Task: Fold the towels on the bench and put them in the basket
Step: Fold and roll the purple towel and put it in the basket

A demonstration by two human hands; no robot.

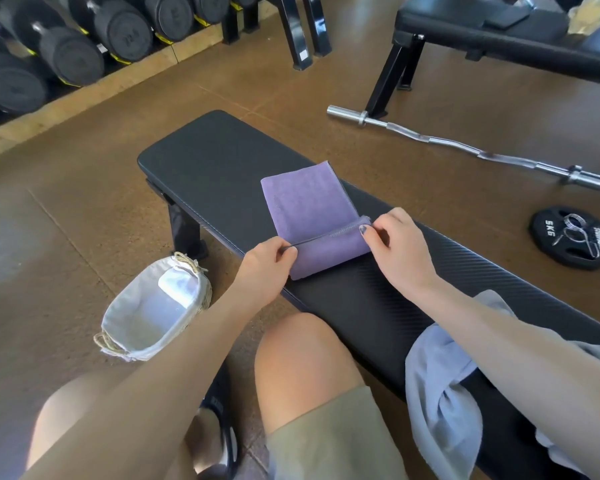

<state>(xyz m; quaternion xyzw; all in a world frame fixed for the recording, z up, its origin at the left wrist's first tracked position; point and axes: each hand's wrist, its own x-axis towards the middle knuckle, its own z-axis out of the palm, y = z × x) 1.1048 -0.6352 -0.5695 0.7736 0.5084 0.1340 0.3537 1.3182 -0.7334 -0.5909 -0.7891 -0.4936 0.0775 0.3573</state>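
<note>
Underfoot, brown gym floor (84, 209); black padded bench (205, 168).

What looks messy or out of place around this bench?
A pale blue towel lies crumpled, unfolded, at the bench's near end. A curl bar and a weight plate lie loose on the floor beyond it.

A brown speckled floor (101, 161) is spreading out on every side of the grip. Far up and left of it, a rack of black dumbbells (66, 46) is lining the wall's foot. Up and right of the grip, a second black bench (499, 32) is standing, with a chrome curl bar (465, 147) lying below it. Right of the grip, a black weight plate (574, 237) is resting flat, daylight glancing off the floor.
</note>
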